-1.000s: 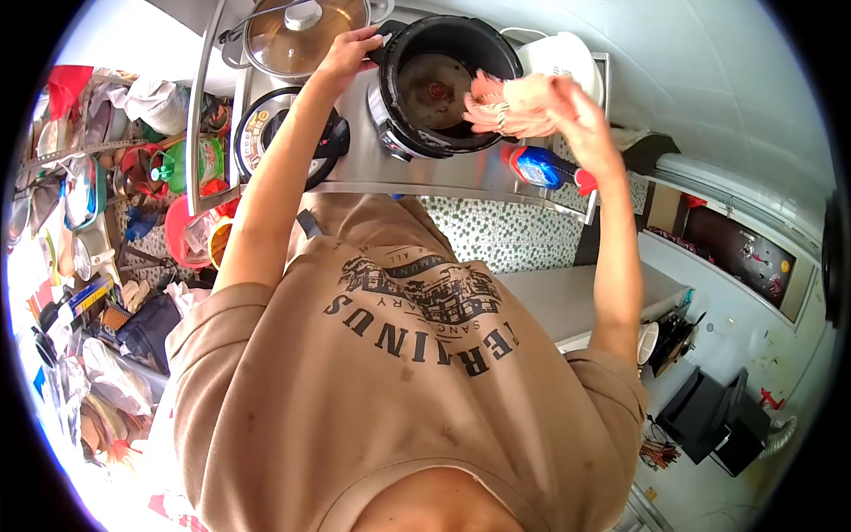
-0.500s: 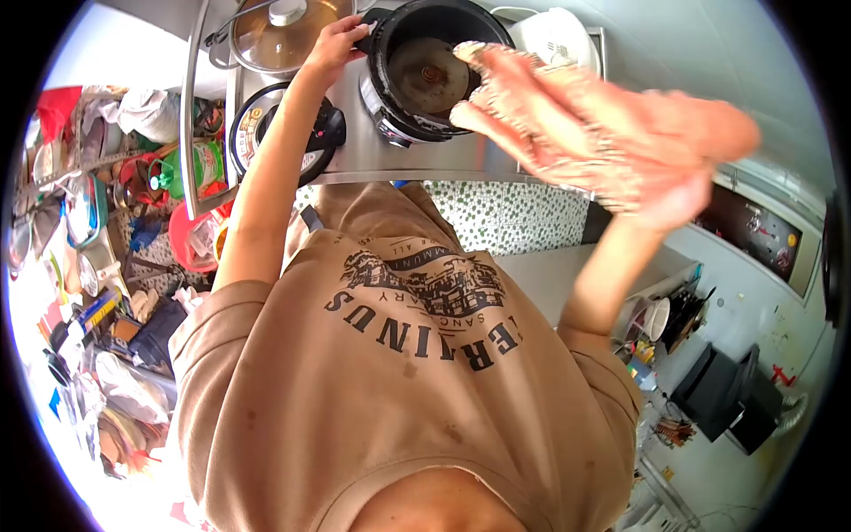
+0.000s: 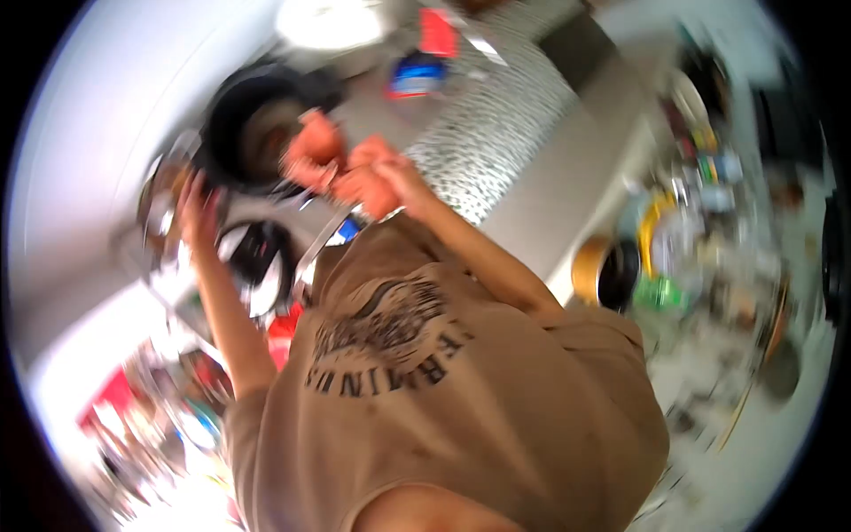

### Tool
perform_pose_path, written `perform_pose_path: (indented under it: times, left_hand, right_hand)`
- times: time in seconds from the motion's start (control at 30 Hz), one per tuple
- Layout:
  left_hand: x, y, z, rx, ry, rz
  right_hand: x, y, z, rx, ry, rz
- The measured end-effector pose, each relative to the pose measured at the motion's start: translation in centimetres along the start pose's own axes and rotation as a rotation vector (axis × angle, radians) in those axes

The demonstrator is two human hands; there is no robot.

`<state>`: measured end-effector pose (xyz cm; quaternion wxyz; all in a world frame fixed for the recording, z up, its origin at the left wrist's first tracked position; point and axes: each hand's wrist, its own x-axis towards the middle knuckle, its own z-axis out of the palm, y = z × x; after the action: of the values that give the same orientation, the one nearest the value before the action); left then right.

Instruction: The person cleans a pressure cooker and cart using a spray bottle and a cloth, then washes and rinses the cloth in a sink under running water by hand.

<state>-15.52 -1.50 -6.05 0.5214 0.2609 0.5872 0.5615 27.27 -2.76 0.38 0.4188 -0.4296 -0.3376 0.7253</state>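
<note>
Three things lay around your round black cooking pot (image 3: 228, 146): a blue bottle with red cap (image 3: 417, 76), a brownish see-through lid (image 3: 161, 197), a black-and-white round lid (image 3: 258, 252). Bare grey metal counter (image 3: 372, 111) lay open between pot and bottle. Crumpled orange cloth (image 3: 363, 183), pale-fringed, hung by the pot's near rim, contact unclear; your right hand (image 3: 406, 183) had fingers clamped on it. Left hand (image 3: 196, 215) beside pot; blurred, finger state could not be told.
</note>
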Motion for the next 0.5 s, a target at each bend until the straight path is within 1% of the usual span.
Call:
perform_pose_path:
  times: [0.03,0.07,0.1,0.13,0.17,0.2,0.23,0.27,0.3,0.33,0.37,0.4,0.43,0.47,0.5]
  left_hand:
    - [1.4,-1.2,-2.3,0.293,-0.105,0.183]
    - [2.7,-2.5,-4.4,0.565,-0.159,0.395]
    - [3.6,-3.3,-5.7,0.358,0.009,0.347]
    - [4.4,-4.2,-7.0,0.136,0.177,0.332]
    - [-1.2,2.8,0.4,1.024,0.343,0.462]
    - [-5.5,6.1,7.5,0.952,0.366,0.696]
    - [-7.1,6.7,10.8,1.125,0.334,0.912]
    - [-7.4,6.3,13.1,0.855,-0.003,0.881]
    - [-11.9,7.0,19.9,0.530,-0.393,0.704]
    - [-17.1,8.1,26.0,0.281,-0.814,0.421]
    - [-19.9,7.3,29.9,0.331,-0.968,0.217]
    - [-17.6,2.2,29.1,0.603,-1.019,0.455]
    - [-15.2,-3.0,28.3,0.853,-1.025,0.717]
    - [-16.0,-4.2,30.3,0.830,-1.125,0.537]
    - [-18.4,-3.9,33.8,0.730,-1.216,0.263]
  right_hand:
    - [-0.4,0.3,-1.7,-0.067,-0.055,-0.186]
    - [-1.7,-1.3,-2.0,0.058,-0.031,-0.226]
    - [-2.8,-3.3,-2.3,0.038,-0.028,-0.308]
    - [-4.2,-5.0,-1.8,0.109,0.032,-0.380]
    - [-5.3,-6.0,-1.8,0.216,0.049,-0.401]
    - [-6.5,-6.8,-1.9,0.361,0.046,-0.382]
    - [-7.7,-7.1,-2.1,0.352,0.083,-0.393]
    - [-9.5,-8.1,-2.3,0.369,0.103,-0.405]
    - [-11.1,-8.6,-2.4,0.360,0.123,-0.357]
    - [-12.5,-9.2,-2.6,0.348,0.133,-0.313]
    - [-14.3,-9.8,-2.7,0.255,0.132,-0.310]
    - [-16.4,-10.5,-3.4,0.161,0.133,-0.303]
    - [-18.5,-11.1,-4.3,0.070,0.075,-0.290]
    - [-19.7,-10.5,-4.8,0.094,0.124,-0.317]
    - [-20.7,-9.8,-5.1,-0.033,0.179,-0.475]
